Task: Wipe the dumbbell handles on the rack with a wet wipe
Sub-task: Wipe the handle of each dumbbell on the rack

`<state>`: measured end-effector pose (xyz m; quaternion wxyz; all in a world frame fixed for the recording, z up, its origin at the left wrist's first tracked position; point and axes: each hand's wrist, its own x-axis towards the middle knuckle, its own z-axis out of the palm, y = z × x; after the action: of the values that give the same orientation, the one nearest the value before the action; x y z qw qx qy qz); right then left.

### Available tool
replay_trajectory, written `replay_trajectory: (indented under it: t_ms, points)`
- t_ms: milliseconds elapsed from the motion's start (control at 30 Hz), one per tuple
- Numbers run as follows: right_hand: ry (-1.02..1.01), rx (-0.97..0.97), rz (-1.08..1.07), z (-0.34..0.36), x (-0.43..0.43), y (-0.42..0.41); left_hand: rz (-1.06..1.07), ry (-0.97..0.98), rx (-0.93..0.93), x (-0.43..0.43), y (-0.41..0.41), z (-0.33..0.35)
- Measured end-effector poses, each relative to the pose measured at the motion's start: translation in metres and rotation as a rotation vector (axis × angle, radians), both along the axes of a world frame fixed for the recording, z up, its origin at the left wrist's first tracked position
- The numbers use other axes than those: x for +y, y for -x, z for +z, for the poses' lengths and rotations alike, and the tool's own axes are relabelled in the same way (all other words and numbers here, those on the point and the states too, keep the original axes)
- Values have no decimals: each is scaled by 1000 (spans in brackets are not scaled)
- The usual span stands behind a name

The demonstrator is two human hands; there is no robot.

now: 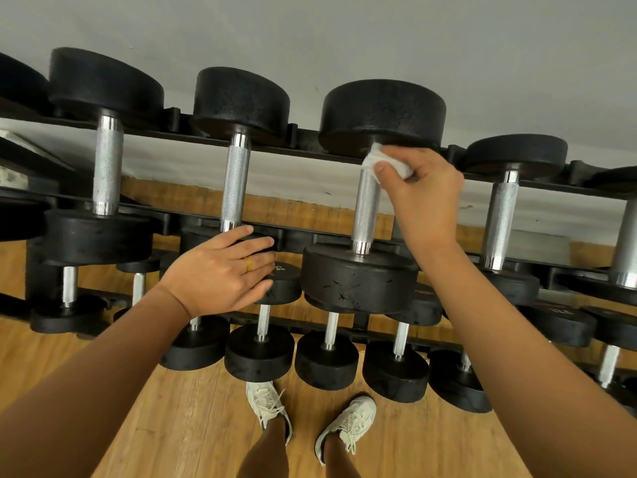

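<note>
Head | right hand (422, 198) grips wet wipe (386, 163) on dumbbell handle (367, 208) top

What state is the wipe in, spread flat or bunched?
Bunched: the wet wipe is a crumpled wad pinched in the right hand on the handle.

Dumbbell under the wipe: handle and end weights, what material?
Silver knurled dumbbell handle: likely chromed steel, bright shine, crosshatch grip. Round black end weight: probably rubber-coated, matte, with scuffs and nicks.
</note>
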<state>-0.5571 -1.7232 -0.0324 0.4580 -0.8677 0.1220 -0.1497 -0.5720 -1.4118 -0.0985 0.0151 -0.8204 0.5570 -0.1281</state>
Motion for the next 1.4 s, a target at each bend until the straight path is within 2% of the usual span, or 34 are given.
replay_trajectory:
  t_ms: [200,400,500,767,900,1000,1167,1333,1400]
  points:
    - [161,-7,-6,-11,-1,-5,7,21,-18,-1,1,1]
    - [-54,156,87,-7,-14,2,17,31,-5,0,1,0]
    - [-57,188,168,-11,-23,16,19,34,-3,0,1,-1]
    - [-92,64,116,-11,-19,-6,22,24,1,0,1,-1]
    - [-31,190,336,-18,-28,28,16,25,8,-1,1,1]
    - [94,184,453,-19,-33,36,16,17,13,0,1,0]
    - [-26,159,347,-16,-29,18,16,24,12,0,1,0]
    - [62,399,645,-16,-31,27,12,24,11,0,0,1]
    - [153,387,727,-12,-35,18,9,30,6,-1,0,0]
